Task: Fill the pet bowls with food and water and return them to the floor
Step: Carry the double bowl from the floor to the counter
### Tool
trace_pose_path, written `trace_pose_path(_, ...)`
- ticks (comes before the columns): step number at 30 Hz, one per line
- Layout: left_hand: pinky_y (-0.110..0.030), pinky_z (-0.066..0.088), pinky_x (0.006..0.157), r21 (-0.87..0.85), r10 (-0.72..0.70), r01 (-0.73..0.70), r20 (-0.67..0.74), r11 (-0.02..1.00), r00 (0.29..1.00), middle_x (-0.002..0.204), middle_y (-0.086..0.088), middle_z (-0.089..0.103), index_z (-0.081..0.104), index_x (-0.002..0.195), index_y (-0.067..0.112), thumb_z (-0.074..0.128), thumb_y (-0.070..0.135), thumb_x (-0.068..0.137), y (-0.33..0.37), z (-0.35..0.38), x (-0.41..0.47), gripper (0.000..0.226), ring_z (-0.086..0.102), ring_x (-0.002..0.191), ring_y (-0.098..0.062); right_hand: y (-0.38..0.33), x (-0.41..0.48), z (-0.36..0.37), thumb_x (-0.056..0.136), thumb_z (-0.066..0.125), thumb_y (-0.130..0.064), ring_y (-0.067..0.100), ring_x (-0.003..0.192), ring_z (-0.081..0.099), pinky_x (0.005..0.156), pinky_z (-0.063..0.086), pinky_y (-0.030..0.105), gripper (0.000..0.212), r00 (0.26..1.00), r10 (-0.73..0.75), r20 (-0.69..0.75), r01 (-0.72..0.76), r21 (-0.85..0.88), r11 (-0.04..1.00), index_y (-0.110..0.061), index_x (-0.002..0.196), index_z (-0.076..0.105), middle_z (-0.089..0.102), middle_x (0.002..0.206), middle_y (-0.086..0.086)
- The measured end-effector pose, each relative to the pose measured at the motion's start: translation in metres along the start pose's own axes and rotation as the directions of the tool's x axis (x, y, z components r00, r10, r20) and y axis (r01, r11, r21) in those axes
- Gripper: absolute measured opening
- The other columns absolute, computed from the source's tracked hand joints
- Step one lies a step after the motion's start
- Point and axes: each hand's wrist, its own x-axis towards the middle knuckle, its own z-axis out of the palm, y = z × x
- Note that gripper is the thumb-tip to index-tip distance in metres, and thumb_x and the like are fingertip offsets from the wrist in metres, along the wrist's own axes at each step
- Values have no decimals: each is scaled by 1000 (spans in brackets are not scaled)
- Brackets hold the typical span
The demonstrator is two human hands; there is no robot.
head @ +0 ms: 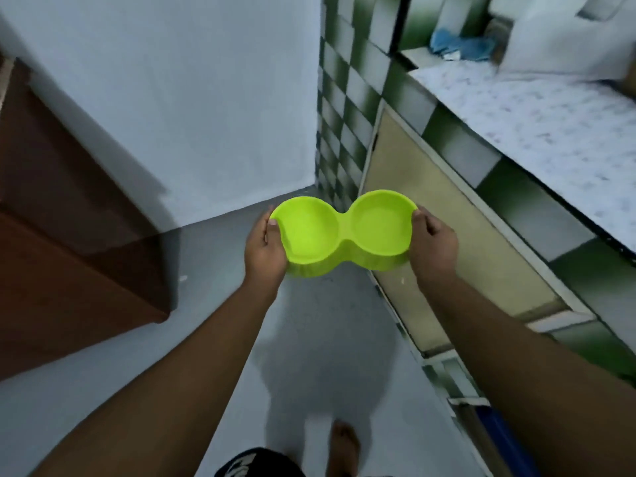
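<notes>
A lime-green double pet bowl (344,232), two round basins joined in the middle, is held level above the floor in front of me. Both basins look empty. My left hand (263,249) grips its left end, thumb over the rim. At the other end, my right hand (432,246) holds the right rim the same way. Both arms are stretched forward.
A speckled white countertop (537,108) runs along the right, above beige cabinet doors (444,215) and green-and-white checked tiles. A blue cloth (461,46) lies at the counter's far end. A brown wooden door or cabinet (65,235) stands at left. Grey floor (327,339) lies below, with my bare foot (344,442) on it.
</notes>
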Motion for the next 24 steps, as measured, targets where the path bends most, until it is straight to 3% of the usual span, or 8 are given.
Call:
trace_pose_path(2, -41, 41, 116, 16, 22, -24, 109, 1000, 994, 144, -4, 59, 57, 142, 13, 43, 24, 109, 8, 17, -34, 37, 55, 133, -16, 12, -26, -47, 100, 53, -27, 16, 100, 67, 92, 55, 38, 30, 994, 50, -98, -48, 29, 998, -12, 116, 74, 75, 102, 2)
trace_pose_path(6, -26, 41, 103, 128, 61, -99, 274, 987, 960, 144, -2, 57, 56, 143, 19, 41, 22, 110, 19, 40, -88, 37, 52, 123, -12, 23, -84, -120, 101, 55, -26, 18, 104, 67, 93, 53, 32, 30, 945, 136, -297, -126, 54, 991, -11, 117, 74, 73, 104, 1)
trace_pose_path(10, -27, 42, 99, 119, 73, -137, 433, 983, 898, 139, 1, 59, 58, 142, 22, 41, 24, 109, 30, 69, -157, 37, 53, 121, -13, 33, -150, -202, 101, 53, -30, 14, 103, 64, 91, 51, 28, 32, 863, 195, -466, -186, 65, 980, -14, 123, 71, 73, 110, 2)
trace_pose_path(12, -28, 42, 101, 110, 43, -114, 509, 987, 860, 141, -3, 59, 57, 142, 19, 41, 25, 109, 28, 84, -195, 37, 54, 123, -17, 39, -182, -243, 100, 54, -35, 14, 107, 65, 97, 52, 34, 34, 821, 222, -526, -191, 113, 975, -17, 123, 71, 73, 116, -1)
trace_pose_path(14, -22, 40, 95, 122, 41, -138, 585, 983, 810, 141, -6, 58, 56, 143, 15, 41, 24, 109, 30, 101, -234, 38, 54, 123, -18, 48, -215, -285, 97, 55, -41, 17, 108, 67, 99, 53, 41, 36, 770, 247, -588, -209, 133, 969, -22, 122, 72, 73, 119, -3)
trace_pose_path(17, -20, 36, 86, 120, 52, -191, 704, 974, 708, 134, -6, 60, 57, 140, 12, 40, 22, 109, 35, 131, -300, 37, 53, 115, -16, 61, -267, -351, 99, 56, -34, 16, 110, 66, 95, 53, 31, 32, 678, 265, -686, -243, 131, 961, -17, 121, 73, 73, 118, 0)
trace_pose_path(19, -24, 37, 87, 98, 48, -192, 770, 976, 637, 133, -5, 60, 58, 140, 15, 40, 23, 109, 40, 152, -345, 37, 54, 116, -19, 68, -297, -394, 100, 55, -31, 17, 106, 67, 86, 51, 26, 32, 614, 250, -748, -263, 104, 959, -15, 119, 74, 74, 113, 1)
trace_pose_path(24, -27, 38, 93, 54, 52, -196, 865, 979, 500, 128, 7, 50, 54, 144, 23, 38, 22, 110, 51, 209, -449, 38, 47, 115, -12, 102, -348, -490, 100, 55, -30, 17, 109, 66, 96, 52, 32, 31, 477, 296, -827, -304, 161, 939, -15, 120, 73, 74, 115, 1)
